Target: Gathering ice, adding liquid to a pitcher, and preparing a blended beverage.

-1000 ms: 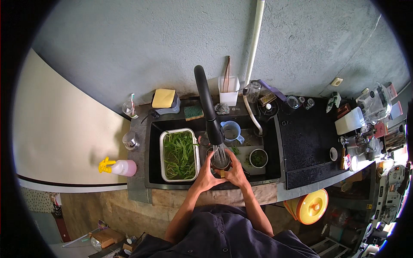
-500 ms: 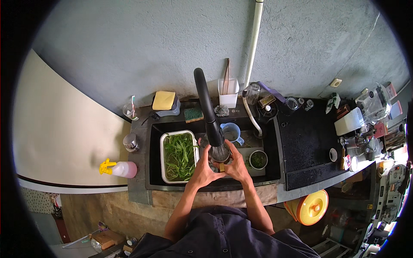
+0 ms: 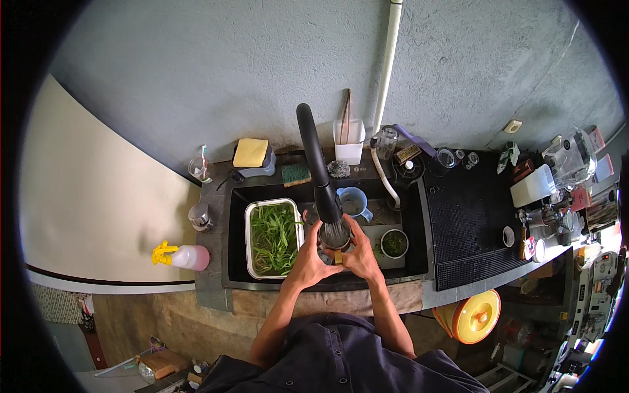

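Over the black sink [image 3: 347, 280], my left hand [image 3: 306, 262] and my right hand [image 3: 362, 258] grip opposite sides of a round cup-like vessel [image 3: 338, 245]. A small brass-coloured piece shows on its near side. Water sprays into it from the black faucet [image 3: 325, 203] just above; fingers and faucet hide much of the vessel. Left of my hands, a white-rimmed tub [image 3: 248, 243] holds leafy greens [image 3: 275, 237] in water. Beyond the vessel stands a light blue measuring jug [image 3: 362, 196]. To the right is a small white bowl [image 3: 406, 243] with chopped green bits inside.
A pink spray bottle [image 3: 191, 257] and a lidded metal jar [image 3: 199, 215] stand left of the sink. Behind it are a green scouring sponge [image 3: 296, 173], steel wool [image 3: 339, 169] and a white holder [image 3: 348, 152]. A black drain mat [image 3: 468, 216] lies right, near glassware.
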Demonstrator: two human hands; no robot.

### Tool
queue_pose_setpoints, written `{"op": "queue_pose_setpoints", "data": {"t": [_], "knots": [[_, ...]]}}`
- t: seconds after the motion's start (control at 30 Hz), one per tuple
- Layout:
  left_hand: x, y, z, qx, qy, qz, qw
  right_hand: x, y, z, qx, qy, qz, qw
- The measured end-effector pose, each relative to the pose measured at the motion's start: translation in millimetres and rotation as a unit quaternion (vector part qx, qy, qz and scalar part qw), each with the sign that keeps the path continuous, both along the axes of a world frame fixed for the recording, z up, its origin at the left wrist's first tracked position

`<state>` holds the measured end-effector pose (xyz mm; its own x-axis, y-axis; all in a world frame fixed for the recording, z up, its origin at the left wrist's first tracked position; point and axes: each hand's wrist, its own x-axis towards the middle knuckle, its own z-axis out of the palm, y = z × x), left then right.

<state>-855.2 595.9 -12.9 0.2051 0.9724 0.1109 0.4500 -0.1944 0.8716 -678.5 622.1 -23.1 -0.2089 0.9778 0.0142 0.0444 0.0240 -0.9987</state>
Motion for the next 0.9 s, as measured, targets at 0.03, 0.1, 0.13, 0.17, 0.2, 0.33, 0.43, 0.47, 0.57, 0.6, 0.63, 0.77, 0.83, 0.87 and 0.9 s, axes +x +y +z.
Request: {"op": "queue_pose_setpoints", "data": {"t": [0.03, 0.1, 0.13, 0.17, 0.2, 0.33, 0.43, 0.47, 0.57, 0.6, 0.63, 0.77, 0.83, 0.87, 0.9], "knots": [[-0.2, -0.4, 0.2, 0.000, 0.000, 0.000, 1.000, 0.0, -0.5, 1.4, -0.010, 0.008, 0.003, 1.000], [-0.2, 0.0, 0.8, -0.026, -0.017, -0.004, 1.000, 0.4, -0.6, 3.1, -0.004, -0.005, 0.001, 1.000], [-0.2, -0.2, 1.6, -0.026, -0.017, -0.004, 1.000, 0.6, -0.7, 4.2, 0.001, -0.017, -0.001, 1.000], [-0.4, -1.0, 2.6, -0.024, -0.019, -0.003, 1.000, 0.2, -1.1, 7.8, 0.001, -0.017, -0.002, 1.000], [-0.9, -1.6, 3.0, -0.022, -0.021, -0.001, 1.000, -0.5, -1.4, 13.0, 0.007, -0.016, -0.006, 1.000], [-6.2, -0.4, 5.3, -0.015, -0.026, -0.007, 1.000, 1.6, 1.0, 9.6, -0.003, -0.053, 0.009, 0.999], [-5.0, 4.0, 10.1, -0.040, -0.087, -0.014, 0.995, 4.4, 3.0, -13.2, 0.030, -0.055, -0.002, 0.998], [-5.3, 3.9, 9.9, -0.031, -0.081, -0.013, 0.996, 4.3, 3.9, -14.3, 0.029, -0.054, -0.001, 0.998], [-3.4, 7.2, 12.8, -0.026, -0.077, -0.010, 0.997, 4.0, 8.6, -14.6, 0.036, -0.020, 0.011, 0.999], [-2.5, 8.5, 15.0, -0.030, -0.081, -0.009, 0.996, 3.5, 9.9, -12.6, 0.048, -0.011, 0.017, 0.999], [-2.2, 8.8, 18.3, -0.030, -0.080, -0.012, 0.996, 2.8, 10.5, -10.5, 0.059, -0.002, 0.022, 0.998], [-2.2, 12.1, 24.4, -0.053, -0.119, -0.020, 0.991, -5.3, 10.7, -0.8, 0.023, 0.093, 0.029, 0.995], [-3.6, 12.2, 25.5, -0.045, -0.116, -0.024, 0.992, -8.4, 7.3, 12.2, -0.052, 0.133, 0.024, 0.989], [-2.7, 12.7, 28.5, -0.056, -0.118, -0.026, 0.991, -8.1, 7.0, 9.9, -0.051, 0.133, 0.023, 0.990], [-1.9, 13.2, 30.3, -0.067, -0.120, -0.029, 0.990, -8.2, 6.3, 5.4, -0.027, 0.111, 0.010, 0.993]]}}
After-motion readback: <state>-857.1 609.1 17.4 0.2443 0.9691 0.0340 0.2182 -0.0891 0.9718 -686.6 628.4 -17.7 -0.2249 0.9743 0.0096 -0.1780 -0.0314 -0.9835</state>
